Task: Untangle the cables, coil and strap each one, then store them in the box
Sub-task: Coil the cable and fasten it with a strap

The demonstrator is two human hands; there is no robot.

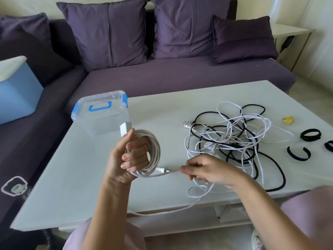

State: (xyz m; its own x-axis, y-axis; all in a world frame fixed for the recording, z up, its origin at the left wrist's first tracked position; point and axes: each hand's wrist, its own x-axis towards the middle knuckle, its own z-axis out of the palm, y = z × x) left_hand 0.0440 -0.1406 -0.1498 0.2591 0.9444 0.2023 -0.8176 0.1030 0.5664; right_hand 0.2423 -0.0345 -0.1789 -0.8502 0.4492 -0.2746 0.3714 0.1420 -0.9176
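Observation:
My left hand (126, 159) grips a coiled white cable (153, 150) held upright above the white table (162, 109), with its white socket end (125, 129) sticking up past my thumb and its plug (163, 170) at the bottom of the coil. My right hand (207, 170) pinches a thin white cable (198, 193) just right of the plug. A tangle of black and white cables (234, 138) lies on the table behind my right hand. Black straps (310, 134) lie at the table's right edge. The clear box (100, 112) with blue clasps stands closed at the back left.
A purple sofa (180, 74) with cushions runs behind and left of the table. A light blue container (16, 94) sits on the sofa at left. A small yellow object (288, 120) lies near the straps. One loop of white cable hangs over the table's front edge.

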